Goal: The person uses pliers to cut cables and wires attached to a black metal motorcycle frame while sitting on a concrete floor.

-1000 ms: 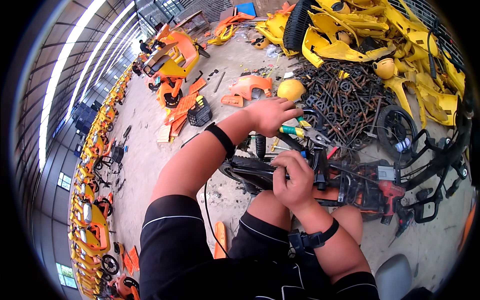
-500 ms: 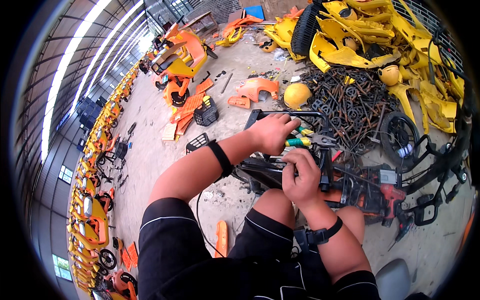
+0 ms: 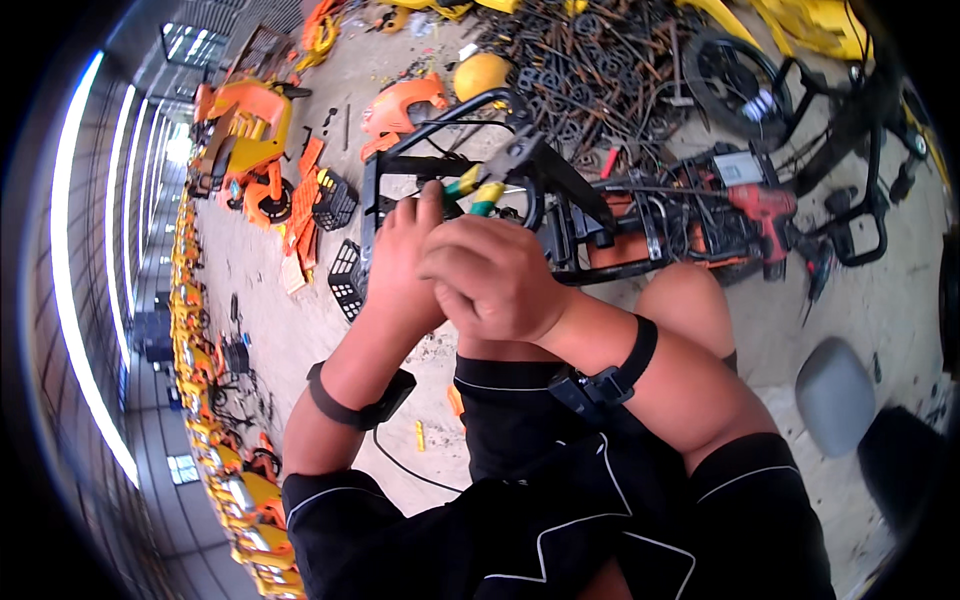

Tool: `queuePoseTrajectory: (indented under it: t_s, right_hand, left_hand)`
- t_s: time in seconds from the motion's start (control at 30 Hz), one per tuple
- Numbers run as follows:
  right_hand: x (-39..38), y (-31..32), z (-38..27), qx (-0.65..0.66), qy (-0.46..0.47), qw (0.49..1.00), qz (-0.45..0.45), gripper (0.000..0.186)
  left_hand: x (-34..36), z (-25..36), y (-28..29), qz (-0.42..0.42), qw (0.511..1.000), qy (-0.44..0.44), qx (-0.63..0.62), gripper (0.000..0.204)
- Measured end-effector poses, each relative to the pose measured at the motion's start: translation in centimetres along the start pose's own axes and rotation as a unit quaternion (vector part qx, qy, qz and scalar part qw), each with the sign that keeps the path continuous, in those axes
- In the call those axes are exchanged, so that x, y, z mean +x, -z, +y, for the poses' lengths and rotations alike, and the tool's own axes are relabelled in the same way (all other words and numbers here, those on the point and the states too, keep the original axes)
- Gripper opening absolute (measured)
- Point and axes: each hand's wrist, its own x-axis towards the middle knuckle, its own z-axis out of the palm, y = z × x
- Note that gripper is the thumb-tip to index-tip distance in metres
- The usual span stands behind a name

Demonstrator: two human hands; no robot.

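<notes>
A pair of pliers (image 3: 487, 192) with yellow-green handles points its dark jaws up and right, over the black metal vehicle frame (image 3: 575, 185). My left hand (image 3: 398, 250) is closed at the handle end, though its grip is partly hidden. Crossing in front of it, my right hand (image 3: 497, 280) has curled fingers and overlaps the lower handle's end. Whatever lies inside the right fingers cannot be seen. The frame's bars lie just beyond both hands.
Right of the hands, a red power drill (image 3: 765, 215) rests by the frame. Beyond lie a heap of rusty metal parts (image 3: 590, 90), a yellow helmet (image 3: 482, 77) and a wheel (image 3: 740, 85). Black crates (image 3: 335, 200) and an orange-yellow scooter (image 3: 245, 140) stand to the left.
The view has swung, shifting the surroundings. My hands have come together, the right now crossing in front of the left. The pliers have tilted, with their jaws now pointing up and right.
</notes>
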Motion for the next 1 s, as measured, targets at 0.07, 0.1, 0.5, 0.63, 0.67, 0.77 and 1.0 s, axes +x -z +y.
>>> queuePoseTrajectory:
  t_s: [0.07, 0.1, 0.5, 0.63, 0.67, 0.77, 1.0]
  right_hand:
    - [0.2, 0.1, 0.7, -0.015, 0.013, 1.0, 0.014, 0.019]
    - [0.2, 0.1, 0.7, -0.022, 0.002, 1.0, 0.017, 0.019]
    - [0.7, -0.4, 1.8, -0.027, -0.034, 0.999, 0.033, 0.024]
    - [0.7, -1.1, 2.0, -0.038, -0.036, 0.997, 0.049, 0.022]
    - [0.6, -1.2, 2.1, -0.043, -0.038, 0.997, 0.052, 0.021]
    - [0.7, -1.4, 2.3, -0.056, -0.04, 0.996, 0.052, 0.021]
    - [0.7, -1.3, 2.0, -0.037, 0.022, 0.995, 0.093, 0.018]
  left_hand:
    - [1.1, -1.4, -0.1, 0.006, 1.0, -0.024, -0.009, 0.053]
    - [1.7, -2.5, -0.2, -0.009, 0.999, 0.0, -0.051, 0.059]
    - [12.8, -11.1, -4.0, 0.045, 0.969, -0.214, -0.114, 0.076]
    - [12.2, -11.3, -4.4, 0.058, 0.972, -0.199, -0.108, 0.076]
    - [11.6, -11.2, -4.2, 0.062, 0.975, -0.189, -0.098, 0.076]
    - [9.3, -9.5, -2.6, -0.019, 0.99, -0.078, -0.115, 0.069]
    - [2.4, -2.8, 0.1, 0.001, 0.996, -0.064, -0.054, 0.066]
